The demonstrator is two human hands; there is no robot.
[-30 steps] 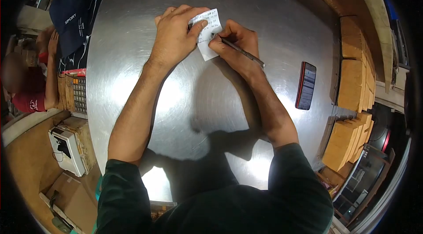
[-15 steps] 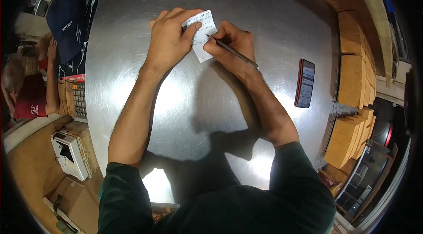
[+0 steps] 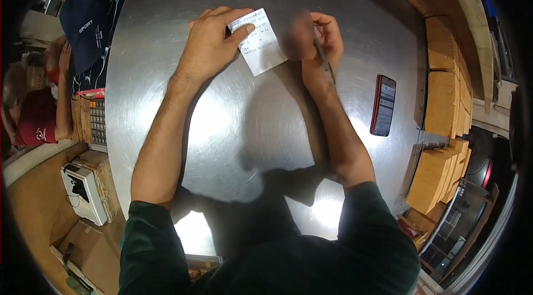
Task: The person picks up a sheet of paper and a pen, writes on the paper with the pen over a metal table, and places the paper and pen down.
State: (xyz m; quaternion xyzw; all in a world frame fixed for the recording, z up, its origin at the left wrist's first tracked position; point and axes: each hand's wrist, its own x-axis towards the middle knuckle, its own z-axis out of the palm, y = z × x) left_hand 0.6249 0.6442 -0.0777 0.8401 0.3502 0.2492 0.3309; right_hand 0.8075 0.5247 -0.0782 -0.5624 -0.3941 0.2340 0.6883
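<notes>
A small white paper slip (image 3: 262,57) with several lines of handwriting is pinched between the thumb and fingers of my left hand (image 3: 211,39), just above the steel table. To its right, my right hand (image 3: 319,42) is raised off the paper and partly smeared by motion. A dark pen (image 3: 323,60) is in its grip, pointing back along the wrist. The pen's tip is hidden in the blur.
The shiny steel table (image 3: 266,128) spreads under both arms. On the right lie a phone (image 3: 383,105) with a lit screen and stacked yellowish blocks (image 3: 441,100). At left are a dark cap (image 3: 86,23), a calculator (image 3: 98,121) and a person in a red shirt (image 3: 41,114).
My right hand has lifted off the paper and moved right with the pen, uncovering more of the writing. My left hand keeps hold of the slip.
</notes>
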